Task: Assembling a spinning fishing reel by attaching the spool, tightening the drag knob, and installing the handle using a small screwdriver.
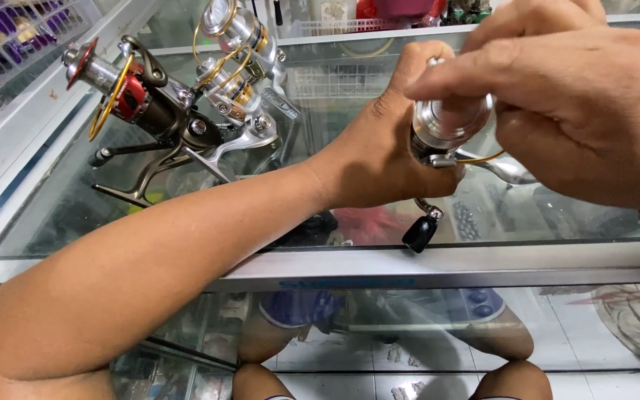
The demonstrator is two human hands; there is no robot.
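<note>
Fingers, right: right hand [579, 104] comes in from the upper right, fingers [475, 74] curled and pressed on the top of the silver spool [450, 122]; fingertips on the far side hidden by the hand itself.
Fingers, left: left hand [387, 148] wraps the body of the silver spinning reel [446, 144] from the left, thumb up along the spool; most fingers hidden behind the reel, exact grip hard to read.
Reel position: held in the air above the glass counter [438, 263], right of centre, between both hands.
Reel visible parts: spool face, a bit of gold bail wire [483, 158], a silver leg running right, crank with black knob [418, 234] hanging below the left hand. Body mostly covered.
Right hand cut-off: wrist and forearm leave the frame at the right edge.
Other reels: red-and-black reel [142, 100] with gold bail and two silver-gold reels [242, 74] stand on the counter, upper left, well apart from the hands, touching or overlapping each other; cannot tell which.
Under the glass: small items blurred by reflections, not identifiable.
Upper left: white basket [9, 37] with purple items, partly cut off.
Bottom edge: person's knees and tiled floor seen through the case front.
</note>
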